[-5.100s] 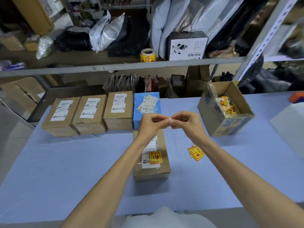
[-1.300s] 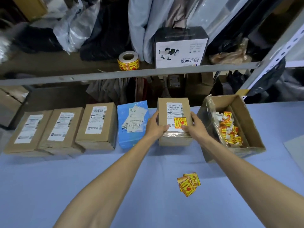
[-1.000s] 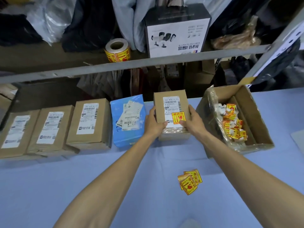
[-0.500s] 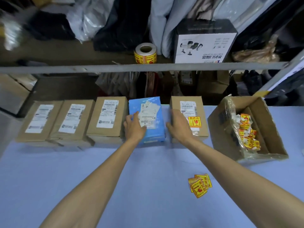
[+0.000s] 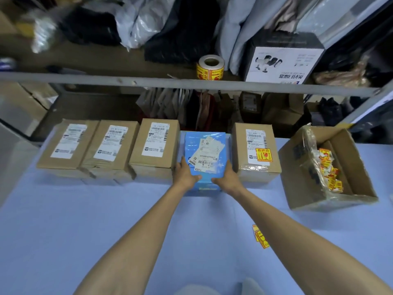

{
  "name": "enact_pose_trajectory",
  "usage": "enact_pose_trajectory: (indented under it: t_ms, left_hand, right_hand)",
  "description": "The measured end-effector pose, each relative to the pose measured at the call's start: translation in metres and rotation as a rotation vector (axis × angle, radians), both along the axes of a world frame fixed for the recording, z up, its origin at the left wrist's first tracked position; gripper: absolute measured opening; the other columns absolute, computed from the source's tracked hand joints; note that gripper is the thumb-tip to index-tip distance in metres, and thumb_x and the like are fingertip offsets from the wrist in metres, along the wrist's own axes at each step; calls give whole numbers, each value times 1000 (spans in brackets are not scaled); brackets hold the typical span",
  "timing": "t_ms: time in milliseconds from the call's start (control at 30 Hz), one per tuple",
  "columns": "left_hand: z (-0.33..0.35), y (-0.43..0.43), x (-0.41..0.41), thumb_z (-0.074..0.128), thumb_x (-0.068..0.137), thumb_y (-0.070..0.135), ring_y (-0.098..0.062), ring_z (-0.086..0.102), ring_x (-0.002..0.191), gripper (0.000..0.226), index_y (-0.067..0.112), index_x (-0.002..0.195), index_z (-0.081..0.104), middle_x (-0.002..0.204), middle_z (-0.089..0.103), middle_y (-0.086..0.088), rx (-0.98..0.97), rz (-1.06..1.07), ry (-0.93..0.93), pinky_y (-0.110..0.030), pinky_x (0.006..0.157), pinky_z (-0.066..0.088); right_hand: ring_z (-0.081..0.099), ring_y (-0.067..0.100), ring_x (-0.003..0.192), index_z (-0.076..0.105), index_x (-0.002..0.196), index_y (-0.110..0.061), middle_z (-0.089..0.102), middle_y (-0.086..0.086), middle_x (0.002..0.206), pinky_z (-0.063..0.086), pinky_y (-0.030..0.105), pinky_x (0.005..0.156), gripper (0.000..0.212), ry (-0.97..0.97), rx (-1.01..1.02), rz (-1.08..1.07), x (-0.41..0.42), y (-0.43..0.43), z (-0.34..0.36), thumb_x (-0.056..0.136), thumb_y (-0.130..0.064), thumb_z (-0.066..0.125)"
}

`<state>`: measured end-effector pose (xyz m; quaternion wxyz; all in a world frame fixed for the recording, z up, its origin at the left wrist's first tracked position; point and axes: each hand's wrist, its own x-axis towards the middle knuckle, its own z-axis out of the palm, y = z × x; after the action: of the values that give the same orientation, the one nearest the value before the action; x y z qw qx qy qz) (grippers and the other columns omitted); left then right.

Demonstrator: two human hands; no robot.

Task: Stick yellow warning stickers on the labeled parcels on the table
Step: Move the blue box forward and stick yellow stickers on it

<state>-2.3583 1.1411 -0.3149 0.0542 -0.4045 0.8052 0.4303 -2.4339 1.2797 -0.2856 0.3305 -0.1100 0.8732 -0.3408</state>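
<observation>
A blue parcel (image 5: 205,143) with crumpled white labels sits in the row at the table's far edge. My left hand (image 5: 186,174) grips its near left corner and my right hand (image 5: 227,177) grips its near right corner. To its right stands a brown parcel (image 5: 254,169) with a yellow warning sticker (image 5: 263,154) on its label. Three brown labeled parcels (image 5: 155,145) (image 5: 110,145) (image 5: 68,143) without stickers line up to the left. Loose yellow stickers (image 5: 260,236) lie on the blue table (image 5: 63,231) by my right forearm.
An open cardboard box (image 5: 348,145) holding peeled sticker scraps (image 5: 328,169) stands at the right. A roll of yellow stickers (image 5: 210,68) sits on the metal shelf (image 5: 127,80) behind the table, beside a black-and-white box (image 5: 280,60) and bags.
I set the stickered brown parcel down at the right of the row and let it go. Both hands moved left and now close on the blue parcel's near corners.
</observation>
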Motion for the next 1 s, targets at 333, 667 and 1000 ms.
enact_pose_trajectory:
  t_ms: [333,667,1000]
  left_hand:
    - [21,41,93,86,65,17,-25,47,118,102,21,145,21,127,36,-9,176,-17,28,-30,96,42]
    - [20,59,165,77,78,7,-17,52,110,72,18,136,35,132,52,-9,355,49,178,-32,91,48]
    - [16,78,194,74,75,-7,-26,59,108,88,24,146,32,114,56,-8,472,89,229,-43,92,53]
  right_hand:
    - [57,30,117,34,136,-5,56,13,131,48,33,86,76,-15,-42,-70,65,52,9,75,-8,79]
    - [59,22,104,37,134,-20,59,9,120,53,28,75,70,-114,-248,-122,131,94,-3,77,-6,75]
    - [62,21,93,31,149,-32,56,6,117,53,21,62,92,-159,-327,-229,161,115,-16,76,-1,77]
